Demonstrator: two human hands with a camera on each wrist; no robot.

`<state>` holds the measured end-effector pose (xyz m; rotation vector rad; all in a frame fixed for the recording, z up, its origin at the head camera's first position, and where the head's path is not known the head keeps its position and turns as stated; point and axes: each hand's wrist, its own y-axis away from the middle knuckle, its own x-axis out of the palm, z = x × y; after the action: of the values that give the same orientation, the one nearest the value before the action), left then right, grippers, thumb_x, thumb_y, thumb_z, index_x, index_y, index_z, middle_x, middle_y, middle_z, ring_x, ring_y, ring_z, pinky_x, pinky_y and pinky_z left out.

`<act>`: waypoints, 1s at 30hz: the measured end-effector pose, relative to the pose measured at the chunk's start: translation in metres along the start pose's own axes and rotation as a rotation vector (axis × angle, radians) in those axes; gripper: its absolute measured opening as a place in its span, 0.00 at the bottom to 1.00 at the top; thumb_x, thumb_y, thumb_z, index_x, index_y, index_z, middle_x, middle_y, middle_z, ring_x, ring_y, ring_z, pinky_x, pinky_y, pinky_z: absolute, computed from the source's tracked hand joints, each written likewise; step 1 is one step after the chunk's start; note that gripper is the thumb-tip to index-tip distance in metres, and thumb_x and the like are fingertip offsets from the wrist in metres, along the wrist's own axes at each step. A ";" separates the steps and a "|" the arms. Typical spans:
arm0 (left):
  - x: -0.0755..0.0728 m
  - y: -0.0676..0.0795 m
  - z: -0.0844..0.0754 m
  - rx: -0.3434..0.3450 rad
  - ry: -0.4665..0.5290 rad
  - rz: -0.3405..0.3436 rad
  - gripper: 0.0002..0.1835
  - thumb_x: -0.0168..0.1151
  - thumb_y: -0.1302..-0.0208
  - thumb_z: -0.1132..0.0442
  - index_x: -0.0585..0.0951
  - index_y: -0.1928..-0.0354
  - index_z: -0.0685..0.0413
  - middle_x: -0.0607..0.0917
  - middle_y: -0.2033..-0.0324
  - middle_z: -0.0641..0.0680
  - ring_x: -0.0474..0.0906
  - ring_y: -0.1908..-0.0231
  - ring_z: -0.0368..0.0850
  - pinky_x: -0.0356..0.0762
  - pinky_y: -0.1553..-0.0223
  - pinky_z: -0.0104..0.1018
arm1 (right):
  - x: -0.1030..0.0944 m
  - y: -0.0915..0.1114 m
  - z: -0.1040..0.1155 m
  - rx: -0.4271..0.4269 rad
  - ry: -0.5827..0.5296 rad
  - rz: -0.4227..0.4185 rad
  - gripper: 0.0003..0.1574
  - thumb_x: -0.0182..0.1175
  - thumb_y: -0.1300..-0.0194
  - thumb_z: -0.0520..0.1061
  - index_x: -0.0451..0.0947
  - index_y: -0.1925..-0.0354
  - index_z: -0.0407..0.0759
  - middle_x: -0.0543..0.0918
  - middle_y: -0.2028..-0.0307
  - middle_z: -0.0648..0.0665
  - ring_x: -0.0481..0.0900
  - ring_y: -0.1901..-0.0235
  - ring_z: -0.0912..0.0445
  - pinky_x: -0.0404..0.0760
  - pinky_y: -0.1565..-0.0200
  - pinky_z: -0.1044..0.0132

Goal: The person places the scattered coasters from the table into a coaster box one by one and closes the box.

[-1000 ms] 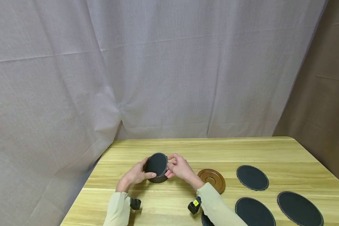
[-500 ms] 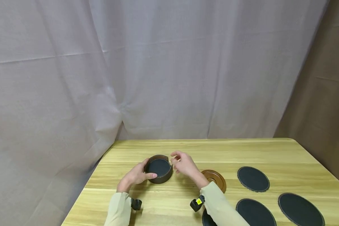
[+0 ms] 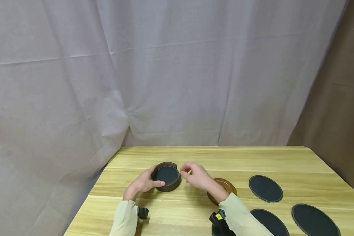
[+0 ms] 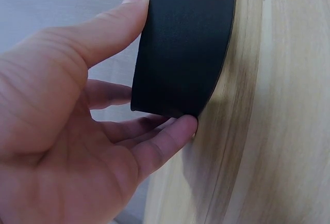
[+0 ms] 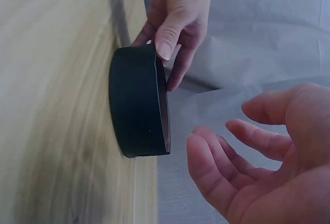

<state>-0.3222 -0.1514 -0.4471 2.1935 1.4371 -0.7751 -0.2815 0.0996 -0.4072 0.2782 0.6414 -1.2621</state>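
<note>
A round dark coaster holder [image 3: 172,187] with a brown inner wall stands upright on the table, and a black round coaster [image 3: 166,174] lies flat inside it. My left hand [image 3: 143,183] grips the holder's left side, thumb at the near rim. In the left wrist view, the fingers curl round the end of the black outer wall [image 4: 180,48]. Just right of the holder, my right hand [image 3: 197,177] has loosely bent fingers with nothing between them. The right wrist view shows a gap between those fingertips [image 5: 198,152] and the holder.
A brown round disc [image 3: 227,186] with raised rings lies partly behind the right forearm. Several black coasters lie at the right, including a far one [image 3: 265,188] and a near one [image 3: 315,219]. Grey cloth [image 3: 177,82] hangs behind the wooden table [image 3: 242,157].
The black coaster, tilted up at the holder's top under both hands a second ago, has dropped flat inside. My right hand has let go and shifted slightly right. My left hand keeps its grip.
</note>
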 end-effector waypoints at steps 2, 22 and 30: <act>0.000 0.001 0.000 -0.010 -0.004 -0.002 0.51 0.71 0.40 0.52 0.52 0.25 0.66 0.62 0.29 0.69 0.59 0.28 0.64 0.59 0.30 0.59 | -0.002 0.006 -0.002 -0.026 0.029 0.023 0.08 0.56 0.30 0.42 0.80 0.56 0.41 0.81 0.63 0.45 0.80 0.76 0.55 0.80 0.76 0.65; 0.000 0.001 -0.004 -0.016 -0.037 -0.003 0.51 0.70 0.40 0.51 0.52 0.24 0.65 0.62 0.28 0.69 0.58 0.28 0.63 0.58 0.29 0.58 | -0.030 0.071 -0.012 -0.148 0.162 0.141 0.05 0.58 0.30 0.49 0.79 0.61 0.52 0.80 0.67 0.54 0.73 0.77 0.64 0.74 0.72 0.71; 0.001 0.000 -0.001 -0.014 -0.034 -0.006 0.51 0.70 0.40 0.51 0.52 0.24 0.64 0.62 0.28 0.68 0.59 0.28 0.63 0.59 0.29 0.58 | -0.034 0.087 -0.021 -0.197 0.194 0.160 0.06 0.63 0.34 0.43 0.79 0.58 0.47 0.79 0.69 0.57 0.70 0.77 0.68 0.73 0.72 0.73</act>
<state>-0.3216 -0.1503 -0.4464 2.1562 1.4296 -0.7977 -0.2110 0.1634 -0.4168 0.2843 0.8862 -1.0180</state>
